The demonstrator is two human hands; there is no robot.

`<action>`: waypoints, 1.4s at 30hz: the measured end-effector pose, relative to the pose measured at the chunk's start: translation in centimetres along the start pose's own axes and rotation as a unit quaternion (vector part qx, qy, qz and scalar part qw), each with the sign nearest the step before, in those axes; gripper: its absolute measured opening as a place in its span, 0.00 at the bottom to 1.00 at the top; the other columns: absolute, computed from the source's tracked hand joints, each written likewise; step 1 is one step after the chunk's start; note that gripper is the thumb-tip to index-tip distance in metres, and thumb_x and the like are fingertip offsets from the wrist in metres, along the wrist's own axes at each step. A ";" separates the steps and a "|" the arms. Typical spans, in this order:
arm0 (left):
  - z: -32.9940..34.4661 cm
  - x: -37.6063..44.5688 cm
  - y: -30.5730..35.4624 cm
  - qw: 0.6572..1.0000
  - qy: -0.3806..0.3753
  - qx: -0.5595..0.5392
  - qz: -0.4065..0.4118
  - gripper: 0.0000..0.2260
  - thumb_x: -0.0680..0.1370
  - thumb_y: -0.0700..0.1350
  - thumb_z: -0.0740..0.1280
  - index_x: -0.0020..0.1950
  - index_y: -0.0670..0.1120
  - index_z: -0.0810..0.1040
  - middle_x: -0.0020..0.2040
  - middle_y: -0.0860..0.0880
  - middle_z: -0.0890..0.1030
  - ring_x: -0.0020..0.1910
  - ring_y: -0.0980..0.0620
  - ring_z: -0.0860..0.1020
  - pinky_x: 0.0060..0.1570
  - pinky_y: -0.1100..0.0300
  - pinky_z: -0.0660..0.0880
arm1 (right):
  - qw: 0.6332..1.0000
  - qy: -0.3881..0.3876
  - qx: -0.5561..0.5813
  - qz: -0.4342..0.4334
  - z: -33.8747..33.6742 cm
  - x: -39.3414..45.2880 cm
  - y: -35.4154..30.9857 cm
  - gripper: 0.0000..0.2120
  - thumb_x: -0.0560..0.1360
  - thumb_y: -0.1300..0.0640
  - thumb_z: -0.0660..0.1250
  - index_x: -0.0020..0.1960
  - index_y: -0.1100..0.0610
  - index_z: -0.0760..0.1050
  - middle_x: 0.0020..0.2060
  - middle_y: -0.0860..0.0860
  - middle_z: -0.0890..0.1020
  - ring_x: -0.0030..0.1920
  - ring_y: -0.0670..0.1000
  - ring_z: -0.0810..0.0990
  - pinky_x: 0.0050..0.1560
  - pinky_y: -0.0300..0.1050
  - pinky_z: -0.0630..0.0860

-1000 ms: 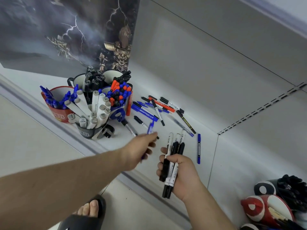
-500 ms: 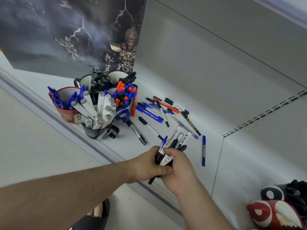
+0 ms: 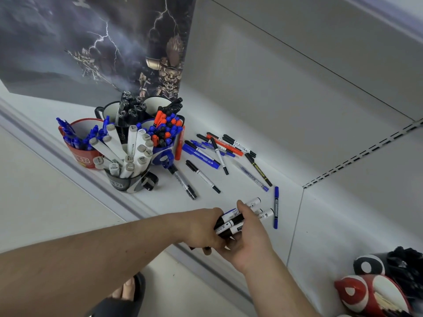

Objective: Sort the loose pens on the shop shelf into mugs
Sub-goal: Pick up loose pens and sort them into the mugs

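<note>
Both of your hands meet over the front edge of the shelf (image 3: 229, 94): your left hand (image 3: 203, 227) curls its fingers around one end of a bundle of markers (image 3: 238, 219), and your right hand (image 3: 248, 239) wraps the same bundle from below, thumb laid across the top. These markers have white barrels with black caps and printed labels, and at least one blue cap shows among them (how many you hold in all cannot be told).

Beyond your hands, loose pens (image 3: 219, 152) lie scattered on the white shelf: blue-capped, black-capped and one red marker, crossing each other in a heap. A single blue pen (image 3: 276, 207) lies apart, just beside the white ends of your bundle.

To the left stand the mugs. A red mug (image 3: 83, 156) holds blue pens, a dark mug (image 3: 124, 183) in front holds grey-capped white markers fanned outwards, a blue mug (image 3: 163, 154) is packed with blue, orange and black caps, and behind them a black mug (image 3: 109, 110) holds black pens. A poster (image 3: 91, 42) with lightning leans against the back wall.
</note>
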State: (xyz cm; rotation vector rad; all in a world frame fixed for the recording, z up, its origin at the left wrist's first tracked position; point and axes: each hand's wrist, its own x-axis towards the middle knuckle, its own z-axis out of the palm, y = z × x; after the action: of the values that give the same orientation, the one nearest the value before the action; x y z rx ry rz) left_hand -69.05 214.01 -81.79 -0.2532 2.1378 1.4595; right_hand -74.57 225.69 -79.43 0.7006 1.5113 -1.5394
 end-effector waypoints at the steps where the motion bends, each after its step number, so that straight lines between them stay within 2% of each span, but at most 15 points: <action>1: -0.1 0.0 0.1 1.000 -0.002 0.008 0.001 0.12 0.75 0.43 0.69 0.56 0.45 0.70 0.43 0.52 0.79 0.37 0.53 0.81 0.28 0.62 0.74 | 1.000 0.007 0.001 -0.002 -0.2 0.1 -0.1 0.14 0.74 0.47 0.72 0.51 0.57 0.79 0.45 0.58 0.84 0.45 0.59 0.83 0.39 0.54 0.80; 4: -0.3 0.0 0.0 1.000 -0.008 0.022 0.000 0.13 0.75 0.42 0.68 0.57 0.45 0.69 0.43 0.50 0.79 0.36 0.55 0.81 0.31 0.60 0.75 | 1.000 0.018 0.005 -0.003 -0.7 0.5 -0.4 0.12 0.74 0.51 0.72 0.54 0.57 0.78 0.48 0.59 0.84 0.49 0.59 0.83 0.40 0.59 0.81; 8: -0.8 -0.1 -0.1 0.999 -0.014 0.048 -0.009 0.14 0.74 0.40 0.68 0.57 0.45 0.69 0.40 0.51 0.80 0.35 0.55 0.81 0.27 0.62 0.73 | 0.999 -0.005 0.031 0.019 -1.2 0.5 -1.2 0.14 0.77 0.50 0.70 0.55 0.59 0.77 0.50 0.62 0.84 0.50 0.61 0.83 0.45 0.68 0.79; 11: -1.1 0.1 -0.5 0.995 -0.001 0.103 -0.009 0.17 0.71 0.40 0.70 0.56 0.48 0.69 0.44 0.48 0.82 0.37 0.52 0.79 0.34 0.56 0.77 | 0.997 -0.018 0.063 0.026 -1.6 0.6 -2.0 0.14 0.79 0.50 0.67 0.57 0.60 0.76 0.50 0.64 0.83 0.51 0.63 0.83 0.51 0.75 0.75; 13: -1.2 0.3 -0.8 0.992 0.018 0.127 -0.007 0.18 0.70 0.41 0.71 0.56 0.48 0.69 0.47 0.47 0.80 0.42 0.48 0.79 0.42 0.51 0.78 | 0.997 -0.022 0.068 0.011 -1.8 0.7 -2.2 0.14 0.81 0.50 0.65 0.58 0.61 0.75 0.50 0.64 0.84 0.51 0.64 0.83 0.51 0.75 0.75; 15: -1.2 0.4 -0.8 0.992 0.031 0.122 -0.005 0.18 0.70 0.41 0.71 0.56 0.47 0.69 0.47 0.47 0.78 0.43 0.46 0.78 0.43 0.51 0.78 | 0.998 -0.024 0.064 -0.010 -1.9 1.0 -2.1 0.15 0.82 0.51 0.63 0.59 0.62 0.75 0.49 0.65 0.84 0.50 0.64 0.84 0.47 0.72 0.77; 19: -1.0 0.6 -0.8 0.997 0.048 0.057 -0.012 0.16 0.69 0.39 0.72 0.53 0.46 0.70 0.43 0.49 0.76 0.36 0.51 0.74 0.33 0.57 0.73 | 0.997 -0.023 0.050 -0.047 -2.2 1.2 -2.0 0.15 0.83 0.51 0.61 0.59 0.63 0.74 0.45 0.64 0.85 0.45 0.62 0.85 0.42 0.64 0.79; 21: -0.9 0.8 -0.8 0.998 0.049 0.031 -0.017 0.15 0.69 0.38 0.72 0.52 0.46 0.72 0.42 0.49 0.77 0.34 0.52 0.73 0.29 0.60 0.71 | 0.997 -0.024 0.047 -0.056 -2.2 1.2 -1.9 0.16 0.83 0.51 0.61 0.59 0.64 0.74 0.47 0.64 0.85 0.46 0.63 0.85 0.44 0.63 0.80; 24: -0.9 1.0 -0.9 0.998 0.054 0.015 -0.025 0.14 0.68 0.39 0.72 0.51 0.45 0.74 0.42 0.47 0.80 0.33 0.50 0.74 0.30 0.57 0.71 | 0.995 -0.010 0.067 -0.069 -2.5 1.2 -2.2 0.14 0.82 0.52 0.62 0.58 0.63 0.74 0.52 0.65 0.83 0.50 0.64 0.84 0.46 0.64 0.79; 27: -1.0 1.1 -1.5 0.997 0.033 -0.059 -0.022 0.13 0.69 0.42 0.73 0.50 0.45 0.73 0.40 0.45 0.84 0.34 0.50 0.78 0.32 0.56 0.69 | 0.990 0.006 0.109 -0.086 -3.1 1.3 -2.8 0.12 0.83 0.53 0.61 0.59 0.61 0.73 0.52 0.63 0.82 0.50 0.63 0.83 0.44 0.65 0.78; 31: -1.3 1.1 -2.0 0.991 0.024 -0.129 -0.004 0.16 0.71 0.44 0.75 0.53 0.43 0.72 0.47 0.40 0.83 0.38 0.51 0.83 0.31 0.58 0.67 | 0.984 0.018 0.149 -0.095 -3.7 1.3 -3.6 0.09 0.83 0.54 0.60 0.58 0.59 0.74 0.51 0.61 0.82 0.49 0.62 0.82 0.47 0.65 0.77; 34: -1.6 1.2 -2.6 0.989 0.038 -0.141 0.004 0.12 0.73 0.43 0.75 0.49 0.46 0.72 0.38 0.49 0.80 0.30 0.53 0.77 0.29 0.59 0.67 | 0.974 0.040 0.191 -0.113 -4.8 1.5 -4.4 0.06 0.83 0.55 0.61 0.53 0.58 0.74 0.53 0.58 0.82 0.48 0.59 0.82 0.49 0.62 0.78; 37: -2.2 0.9 -3.4 0.978 0.066 -0.195 0.008 0.07 0.78 0.42 0.70 0.46 0.45 0.72 0.35 0.49 0.79 0.25 0.54 0.68 0.25 0.62 0.65 | 0.967 0.040 0.207 -0.140 -5.8 1.5 -5.3 0.04 0.83 0.56 0.61 0.52 0.57 0.71 0.49 0.57 0.81 0.46 0.57 0.82 0.51 0.61 0.79; 40: -2.7 0.9 -3.7 0.956 0.108 -0.273 -0.015 0.09 0.81 0.46 0.65 0.44 0.45 0.69 0.31 0.49 0.70 0.24 0.53 0.64 0.24 0.62 0.62 | 0.977 0.018 0.152 -0.150 -5.3 0.8 -5.6 0.06 0.83 0.56 0.61 0.50 0.58 0.71 0.39 0.59 0.83 0.39 0.56 0.84 0.50 0.59 0.80; 42: -2.9 1.1 -3.3 0.932 0.109 -0.344 -0.026 0.12 0.82 0.46 0.64 0.41 0.47 0.66 0.29 0.50 0.66 0.24 0.54 0.61 0.25 0.63 0.60 | 0.986 0.002 0.093 -0.137 -4.5 0.3 -5.5 0.08 0.83 0.57 0.62 0.47 0.60 0.72 0.40 0.61 0.84 0.42 0.59 0.84 0.49 0.58 0.80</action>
State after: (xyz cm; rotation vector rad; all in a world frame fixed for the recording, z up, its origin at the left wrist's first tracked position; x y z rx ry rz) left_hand -69.48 210.21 -84.24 -0.7469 1.6688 2.1894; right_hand -80.17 229.54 -77.44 0.6185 1.5274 -1.9068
